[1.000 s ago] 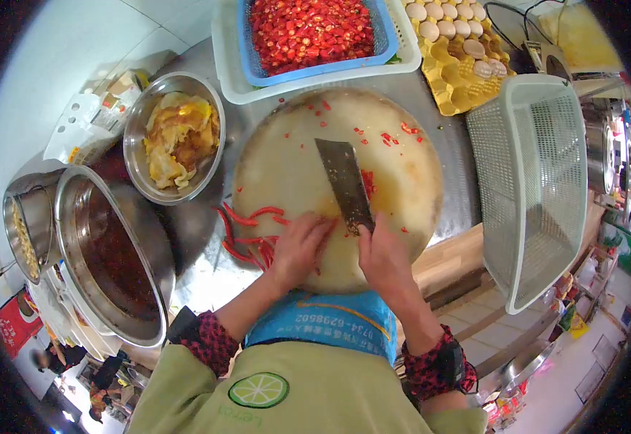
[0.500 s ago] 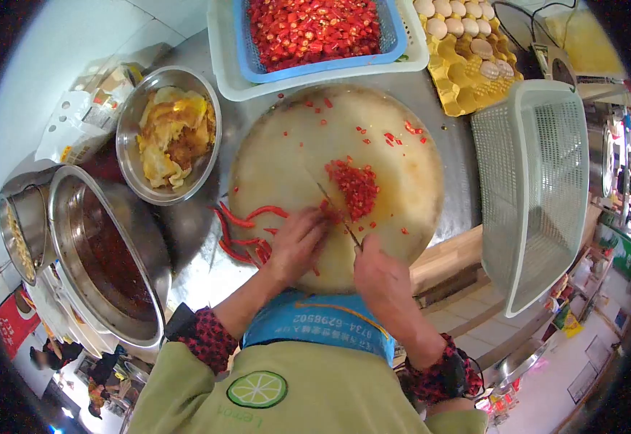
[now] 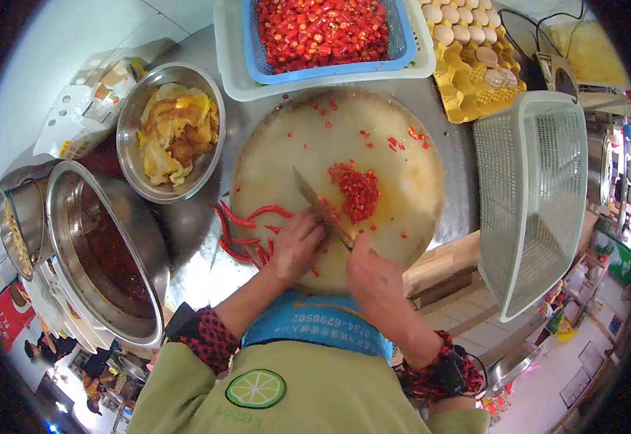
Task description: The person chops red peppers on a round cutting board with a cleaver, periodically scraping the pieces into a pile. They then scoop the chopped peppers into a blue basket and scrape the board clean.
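Observation:
On the round chopping board (image 3: 272,152), my right hand (image 3: 374,278) is closed round the handle of a kitchen knife (image 3: 314,197). The blade points up and left, and its flat side is turned partly to view. Red bits lie along its edge. Left of the blade, my left hand (image 3: 299,244) presses curled fingers onto red chili pepper, mostly hidden beneath them; a red tip shows below the palm. Several whole red chilies (image 3: 244,241) lie beside that hand. A small heap of chopped chili (image 3: 357,192) sits right of the blade, with stray pieces farther up the board.
Behind the board stands a blue basket (image 3: 330,74) of chopped chilies inside a white one. Left are a steel bowl of fried eggs (image 3: 172,195) and a deep pot (image 3: 158,304) with dark red contents. An egg tray (image 3: 467,108) and an upright pale basket (image 3: 521,217) stand right.
The knife blade has shifted left and tilted, so more of its flat side shows. My right hand has moved slightly left with it. My left hand stays nearly in place.

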A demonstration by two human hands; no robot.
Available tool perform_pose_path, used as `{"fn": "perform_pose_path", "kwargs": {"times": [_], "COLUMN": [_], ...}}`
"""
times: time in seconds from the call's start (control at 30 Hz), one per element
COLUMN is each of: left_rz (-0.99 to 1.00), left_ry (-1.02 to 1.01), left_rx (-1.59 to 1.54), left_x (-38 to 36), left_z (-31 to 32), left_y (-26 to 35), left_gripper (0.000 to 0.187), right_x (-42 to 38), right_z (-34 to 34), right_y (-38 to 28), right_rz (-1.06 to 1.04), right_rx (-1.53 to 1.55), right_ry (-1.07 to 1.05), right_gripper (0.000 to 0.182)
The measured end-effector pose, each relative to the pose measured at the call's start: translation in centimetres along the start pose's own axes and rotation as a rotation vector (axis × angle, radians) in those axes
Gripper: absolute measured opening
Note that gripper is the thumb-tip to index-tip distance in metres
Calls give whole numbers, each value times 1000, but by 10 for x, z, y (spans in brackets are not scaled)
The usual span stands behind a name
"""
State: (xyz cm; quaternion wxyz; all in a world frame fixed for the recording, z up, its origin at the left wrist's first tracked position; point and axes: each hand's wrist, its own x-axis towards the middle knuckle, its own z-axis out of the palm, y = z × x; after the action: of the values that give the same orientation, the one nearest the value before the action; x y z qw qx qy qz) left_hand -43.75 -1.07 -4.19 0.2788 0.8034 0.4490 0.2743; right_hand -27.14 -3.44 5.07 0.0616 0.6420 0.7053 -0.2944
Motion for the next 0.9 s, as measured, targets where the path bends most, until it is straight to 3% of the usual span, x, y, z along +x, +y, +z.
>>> {"fn": "perform_pose_path", "kwargs": {"times": [0.17,0.23,0.47,0.67,0.73,0.9], "left_rz": [26,42,-14,-5,6,34], "left_ry": [51,51,56,29,29,87], "left_rx": [32,26,-32,-48,-19,-28], "left_x": [0,0,-1,4,1,10], "left_z": [2,2,3,-1,0,16], "left_y": [0,-1,1,3,1,3], "left_gripper": [36,36,36,32,32,34], "right_x": [18,21,-2,23,23,10], "right_z": [0,-5,0,-4,0,2], "right_y": [-9,-5,1,-12,-2,15], "right_rz": [8,88,66,77,234,201], "right_rx": [36,211,32,130,360,307], "right_ry": [51,-10,-88,-44,25,74], "right_gripper": [11,9,11,17,19,22]}}
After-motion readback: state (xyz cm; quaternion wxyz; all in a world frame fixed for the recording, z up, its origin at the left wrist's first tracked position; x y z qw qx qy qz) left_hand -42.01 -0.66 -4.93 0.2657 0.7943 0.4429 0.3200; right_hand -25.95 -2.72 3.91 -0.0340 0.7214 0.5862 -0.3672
